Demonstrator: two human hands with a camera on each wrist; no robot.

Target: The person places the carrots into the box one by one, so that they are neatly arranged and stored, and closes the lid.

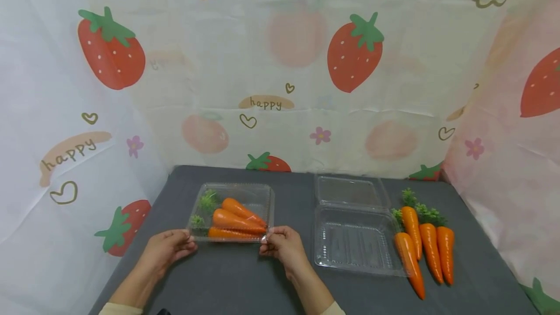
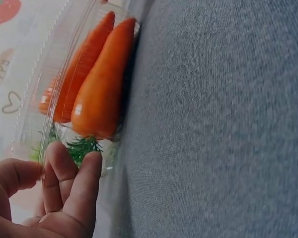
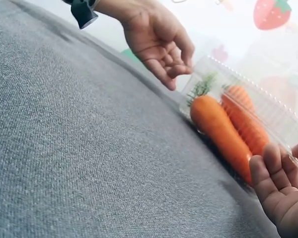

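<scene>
A clear plastic clamshell box (image 1: pixel 232 187) sits on the left half of the table, its lid down over three orange carrots (image 1: pixel 238 219) with green leafy tops (image 1: pixel 209 201). At its front left corner my left hand (image 1: pixel 169 248) pinches the rim between thumb and forefinger, as the left wrist view shows up close (image 2: pixel 64 191). The front right corner is pinched by my right hand (image 1: pixel 283 247), near the carrot tips. In the right wrist view both hands flank the near side of the box, the right one (image 3: pixel 283 193) with its fingers bent at the rim.
A second clear clamshell box (image 1: pixel 350 267) lies with its lid folded back, right of centre. Beside it several carrots (image 1: pixel 430 252) with leafy tops lie on the grey tablecloth (image 1: pixel 245 286). A strawberry-print curtain (image 1: pixel 262 77) stands along the back and sides.
</scene>
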